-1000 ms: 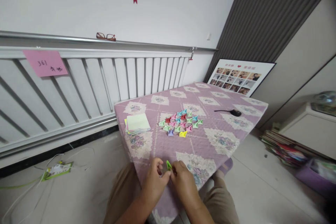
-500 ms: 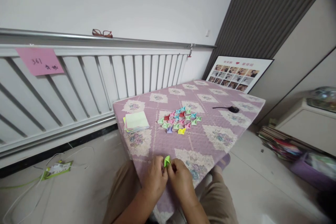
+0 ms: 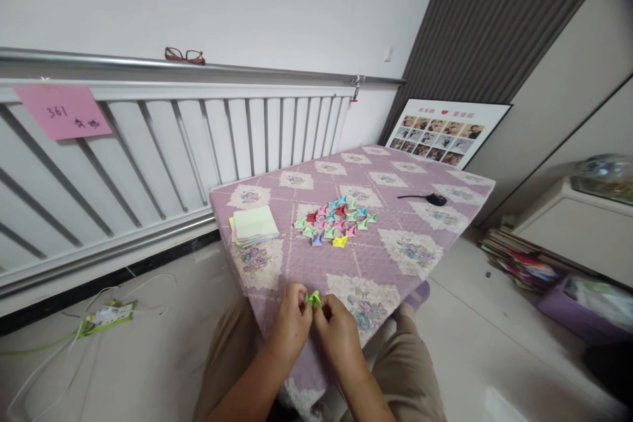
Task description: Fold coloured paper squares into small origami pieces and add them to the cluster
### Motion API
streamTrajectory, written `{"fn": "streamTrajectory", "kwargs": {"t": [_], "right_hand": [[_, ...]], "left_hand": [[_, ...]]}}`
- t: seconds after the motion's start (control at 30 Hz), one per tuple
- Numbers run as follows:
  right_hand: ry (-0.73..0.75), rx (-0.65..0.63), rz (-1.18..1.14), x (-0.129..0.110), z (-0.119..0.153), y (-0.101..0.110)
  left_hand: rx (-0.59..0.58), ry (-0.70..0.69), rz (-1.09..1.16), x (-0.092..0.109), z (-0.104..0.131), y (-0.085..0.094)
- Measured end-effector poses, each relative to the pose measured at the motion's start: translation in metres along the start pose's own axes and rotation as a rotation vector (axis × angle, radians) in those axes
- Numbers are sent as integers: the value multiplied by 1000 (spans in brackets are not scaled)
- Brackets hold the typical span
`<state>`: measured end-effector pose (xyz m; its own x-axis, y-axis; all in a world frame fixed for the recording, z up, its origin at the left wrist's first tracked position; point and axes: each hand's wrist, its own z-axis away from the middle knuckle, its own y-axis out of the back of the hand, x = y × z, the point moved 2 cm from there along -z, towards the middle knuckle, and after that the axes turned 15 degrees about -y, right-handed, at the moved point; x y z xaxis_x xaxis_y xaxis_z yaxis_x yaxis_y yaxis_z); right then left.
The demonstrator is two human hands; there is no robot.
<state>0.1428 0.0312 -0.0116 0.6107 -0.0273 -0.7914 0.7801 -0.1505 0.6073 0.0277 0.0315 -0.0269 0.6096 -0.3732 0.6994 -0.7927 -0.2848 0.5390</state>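
Note:
A small bright green folded paper piece (image 3: 314, 298) is pinched between my two hands, just above the near end of the table. My left hand (image 3: 291, 320) grips its left side with closed fingers. On its right side, the thumb and fingers of my right hand (image 3: 339, 330) are closed on it. Beyond my hands, several small folded paper pieces (image 3: 339, 242) in yellow, purple, red, pink, blue and green lie grouped on the cloth. To their left rests a stack of square paper sheets (image 3: 256, 224), pale yellow on top.
A purple floral cloth (image 3: 306, 270) covers the table. A black object with a thin cord or handle (image 3: 436, 199) lies on its far right. Along the wall runs a white radiator (image 3: 247, 125), with glasses (image 3: 184, 55) on the pipe above. A power strip (image 3: 109, 318) is on the floor.
The green paper piece is turned and now shows wider, with points on both sides. My fingers have shifted slightly on it. The whole view has moved a little.

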Motion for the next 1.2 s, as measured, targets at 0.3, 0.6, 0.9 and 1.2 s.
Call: {"fn": "streamTrajectory", "kwargs": {"t": [0.3, 0.6, 0.9, 1.2], "right_hand": [[7, 8, 158, 14, 3, -3], [212, 11, 404, 31, 12, -11], [367, -67, 458, 45, 14, -14], [521, -140, 474, 43, 18, -5]], "left_hand": [[-130, -31, -81, -6, 4, 3], [-333, -72, -202, -17, 24, 7], [-503, -256, -399, -15, 34, 13], [-627, -427, -446, -23, 45, 19]]}}
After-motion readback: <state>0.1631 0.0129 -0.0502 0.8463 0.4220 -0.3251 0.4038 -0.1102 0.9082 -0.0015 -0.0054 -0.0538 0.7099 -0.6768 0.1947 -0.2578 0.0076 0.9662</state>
